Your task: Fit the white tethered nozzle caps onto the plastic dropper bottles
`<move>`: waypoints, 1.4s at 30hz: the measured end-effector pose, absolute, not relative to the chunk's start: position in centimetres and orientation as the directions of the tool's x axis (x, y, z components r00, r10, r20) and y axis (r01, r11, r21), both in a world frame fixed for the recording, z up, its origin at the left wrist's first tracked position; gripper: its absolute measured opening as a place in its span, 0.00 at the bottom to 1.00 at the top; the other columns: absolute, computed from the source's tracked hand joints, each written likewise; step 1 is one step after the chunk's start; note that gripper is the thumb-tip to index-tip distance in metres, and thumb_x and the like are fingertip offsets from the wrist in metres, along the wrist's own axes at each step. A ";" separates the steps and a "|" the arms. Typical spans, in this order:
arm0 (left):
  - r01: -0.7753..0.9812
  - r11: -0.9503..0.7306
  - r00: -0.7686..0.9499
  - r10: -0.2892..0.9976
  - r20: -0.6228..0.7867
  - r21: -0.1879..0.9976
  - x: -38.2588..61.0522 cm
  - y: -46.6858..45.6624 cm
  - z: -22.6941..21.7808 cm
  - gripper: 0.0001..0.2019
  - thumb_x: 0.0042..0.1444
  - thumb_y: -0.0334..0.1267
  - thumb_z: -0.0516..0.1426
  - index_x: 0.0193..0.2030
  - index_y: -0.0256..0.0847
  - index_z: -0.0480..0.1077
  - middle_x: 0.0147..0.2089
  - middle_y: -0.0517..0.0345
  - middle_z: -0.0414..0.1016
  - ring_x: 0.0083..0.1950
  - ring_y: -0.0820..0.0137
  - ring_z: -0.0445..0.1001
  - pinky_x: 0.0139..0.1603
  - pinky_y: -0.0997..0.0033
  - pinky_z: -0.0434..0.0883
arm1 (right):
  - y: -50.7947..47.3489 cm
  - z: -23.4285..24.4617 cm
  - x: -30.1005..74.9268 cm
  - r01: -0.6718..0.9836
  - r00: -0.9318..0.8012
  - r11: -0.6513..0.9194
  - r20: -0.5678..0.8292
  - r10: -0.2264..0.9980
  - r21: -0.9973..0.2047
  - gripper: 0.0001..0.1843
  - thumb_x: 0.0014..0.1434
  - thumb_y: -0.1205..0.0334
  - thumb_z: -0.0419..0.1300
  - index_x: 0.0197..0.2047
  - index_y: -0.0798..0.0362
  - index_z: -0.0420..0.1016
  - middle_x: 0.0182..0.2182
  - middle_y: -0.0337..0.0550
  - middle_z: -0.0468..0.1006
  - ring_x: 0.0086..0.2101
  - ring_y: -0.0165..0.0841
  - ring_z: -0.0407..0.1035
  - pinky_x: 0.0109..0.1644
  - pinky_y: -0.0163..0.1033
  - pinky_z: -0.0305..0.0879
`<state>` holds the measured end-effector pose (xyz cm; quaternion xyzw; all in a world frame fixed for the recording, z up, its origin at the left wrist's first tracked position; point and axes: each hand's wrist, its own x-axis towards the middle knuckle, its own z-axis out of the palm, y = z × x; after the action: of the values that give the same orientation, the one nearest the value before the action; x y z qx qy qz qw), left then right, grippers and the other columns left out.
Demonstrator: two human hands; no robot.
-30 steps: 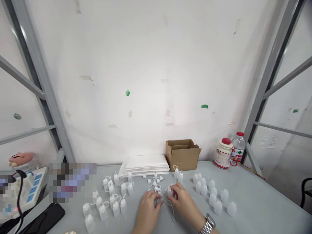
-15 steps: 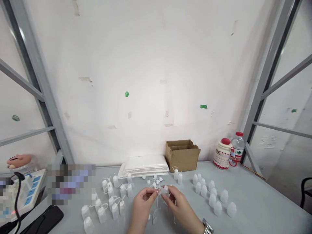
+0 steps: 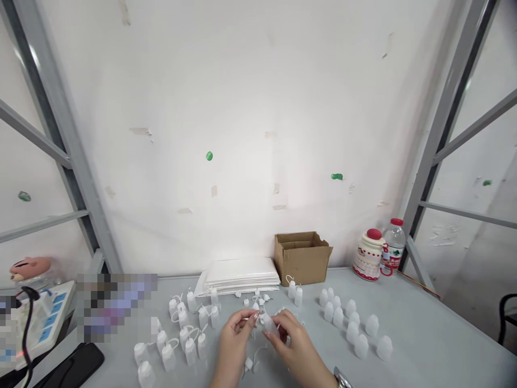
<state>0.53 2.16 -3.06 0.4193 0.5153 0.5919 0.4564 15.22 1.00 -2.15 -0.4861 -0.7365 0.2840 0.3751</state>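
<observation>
Translucent white plastic fills the head view: a small squeeze bottle is pinched between the fingertips of both hands, raised just above the grey counter near its front middle. The left hand comes up from the lower edge with fingers curled, its thumb and forefinger closed on a small white cap at the bottle's neck. The right hand reaches in from the lower right, fingers bent around the bottle's body, wrist cut off by the frame. A thin white tether hangs below the hands; how the cap sits on the neck is too small to make out.

Left of the hands stands a cluster of capped bottles, right of them a group of uncapped bottles, with loose caps just behind. A stack of white sheets and a cardboard box sit against the wall; a jar with a red lid and a water bottle stand at the far right. Bare counter lies open to the right front. A blurred patch hides part of the left side.
</observation>
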 end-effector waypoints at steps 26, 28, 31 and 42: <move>-0.301 -0.047 -0.034 0.999 0.039 0.952 1.1 0.8 -1.5 0.16 0.38 0.47 0.63 0.31 0.38 0.72 0.37 0.47 0.80 0.44 0.58 0.75 0.48 0.61 0.67 | 0.9 -3.8 14.4 0.531 -0.117 0.353 0.346 0.931 -0.770 0.05 0.52 0.61 0.58 0.32 0.53 0.72 0.27 0.41 0.73 0.25 0.31 0.64 0.31 0.34 0.62; -0.316 -0.038 -0.031 0.999 0.030 0.948 1.2 0.6 -1.1 0.17 0.38 0.46 0.63 0.34 0.39 0.73 0.39 0.47 0.80 0.47 0.58 0.74 0.50 0.61 0.67 | 1.1 -4.0 14.6 0.519 -0.103 0.399 0.408 0.907 -0.756 0.08 0.53 0.58 0.57 0.33 0.53 0.72 0.28 0.42 0.72 0.26 0.31 0.65 0.32 0.34 0.64; -0.310 -0.014 -0.004 1.000 0.014 0.951 1.4 0.4 -0.9 0.17 0.37 0.45 0.64 0.35 0.39 0.74 0.42 0.48 0.79 0.49 0.58 0.73 0.51 0.62 0.66 | 1.1 -4.1 14.7 0.490 -0.093 0.430 0.446 0.890 -0.758 0.11 0.55 0.55 0.55 0.37 0.51 0.73 0.30 0.43 0.72 0.27 0.32 0.67 0.33 0.35 0.66; -0.367 0.095 0.024 0.995 -0.092 0.925 1.0 0.7 -1.4 0.15 0.38 0.41 0.62 0.34 0.36 0.77 0.43 0.46 0.79 0.51 0.56 0.71 0.54 0.60 0.62 | 1.0 -3.7 14.3 0.434 -0.128 0.409 0.394 0.910 -0.803 0.12 0.55 0.57 0.56 0.38 0.52 0.76 0.28 0.42 0.71 0.27 0.32 0.67 0.31 0.34 0.67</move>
<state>1.03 0.67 -1.36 0.3748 0.4191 0.5588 0.6097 14.32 1.05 -3.75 -0.4770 -0.7045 0.2606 0.4564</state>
